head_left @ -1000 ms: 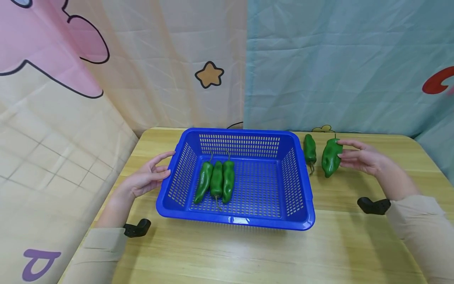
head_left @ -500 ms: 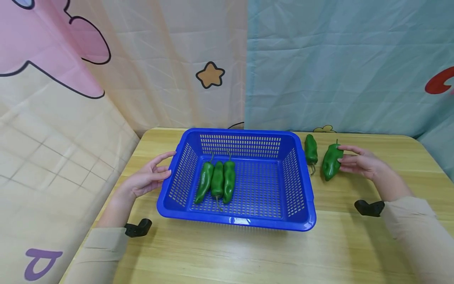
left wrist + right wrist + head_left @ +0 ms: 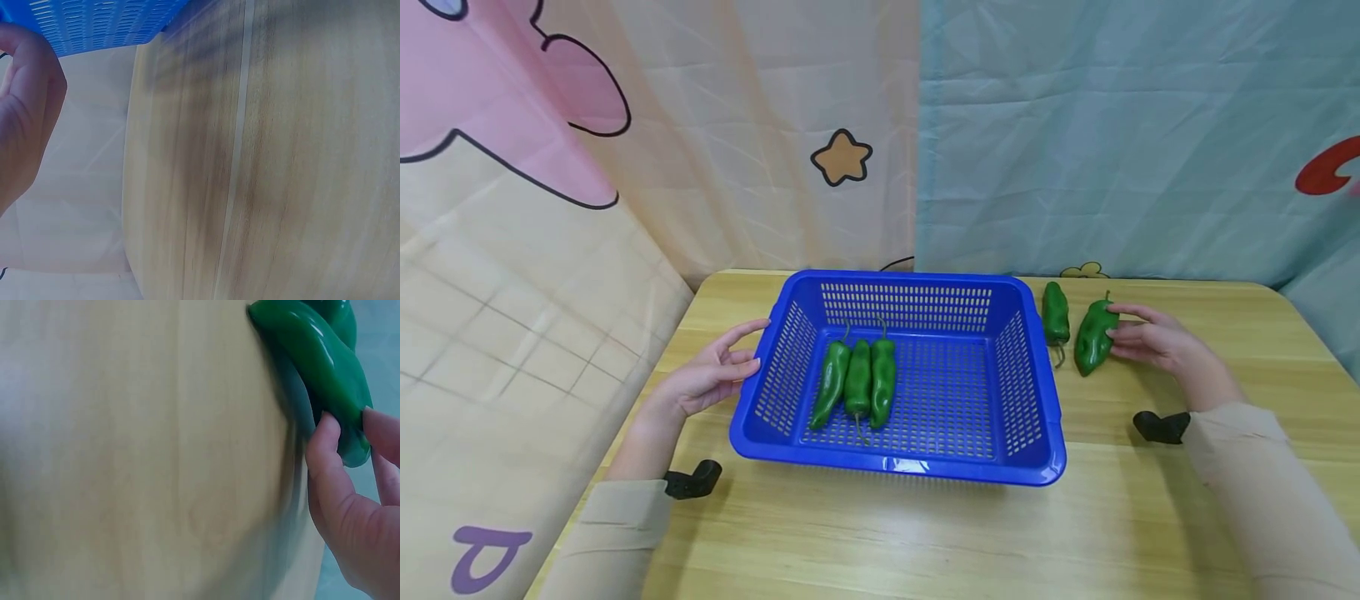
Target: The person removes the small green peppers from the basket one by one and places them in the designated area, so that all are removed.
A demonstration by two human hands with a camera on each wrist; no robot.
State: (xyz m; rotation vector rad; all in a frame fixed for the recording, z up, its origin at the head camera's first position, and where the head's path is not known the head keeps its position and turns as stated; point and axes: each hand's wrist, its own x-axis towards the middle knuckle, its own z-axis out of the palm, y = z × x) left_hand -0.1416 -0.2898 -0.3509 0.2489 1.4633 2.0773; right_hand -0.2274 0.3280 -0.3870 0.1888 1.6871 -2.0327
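A blue plastic basket (image 3: pixel 898 472) with slotted walls stands on the table, with several green peppers side by side in it, including a middle pepper (image 3: pixel 858 379). At its left rim my left hand (image 3: pixel 711 375) holds on, thumb and index fingertip against the edge; the left wrist view shows that hand (image 3: pixel 28 106) beside the slotted wall, its fingertips hidden. Right of the basket, my right hand (image 3: pixel 1153 340) pinches a green pepper (image 3: pixel 1095 337) near its stem end. In the right wrist view the thumb and fingers lie on opposite sides of this pepper (image 3: pixel 328 369).
Another green pepper (image 3: pixel 1056 312) lies against the basket's right side, stem toward me. The wooden table (image 3: pixel 880 542) ends at printed curtains (image 3: pixel 1037 167) behind and on the left. Each wrist wears a black camera mount.
The right hand has shifted slightly left with the pepper, whose tip has swung a little left toward the basket. The left hand and basket stay in place.
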